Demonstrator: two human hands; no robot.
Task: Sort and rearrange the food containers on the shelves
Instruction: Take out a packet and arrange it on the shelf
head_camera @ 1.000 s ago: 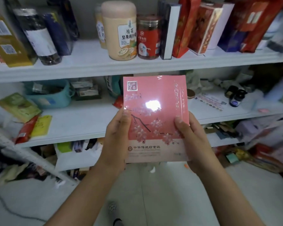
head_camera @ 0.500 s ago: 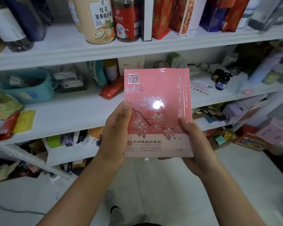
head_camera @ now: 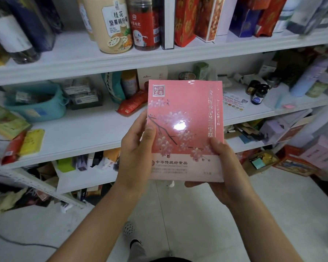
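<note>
A flat pink box (head_camera: 186,118) with white blossoms, wrapped in glossy film, is held upright in front of the white shelves. My left hand (head_camera: 135,148) grips its left edge, thumb on the front. My right hand (head_camera: 223,167) grips the lower right corner and supports the bottom edge. On the upper shelf (head_camera: 74,59) stand a beige canister (head_camera: 112,25), a red jar (head_camera: 145,25), dark bottles (head_camera: 13,35) and red boxes (head_camera: 186,19).
The middle shelf (head_camera: 83,133) carries a teal basket (head_camera: 36,104), green and yellow packets (head_camera: 6,120), a red pouch (head_camera: 131,106) and small dark jars (head_camera: 258,93). Lower shelves and the floor at right hold cluttered boxes (head_camera: 292,163). A cable (head_camera: 8,241) runs over the floor.
The view has dropped and shifted right along the shelves. The pink box has stayed in both hands, almost still, raised slightly against the middle shelf.
</note>
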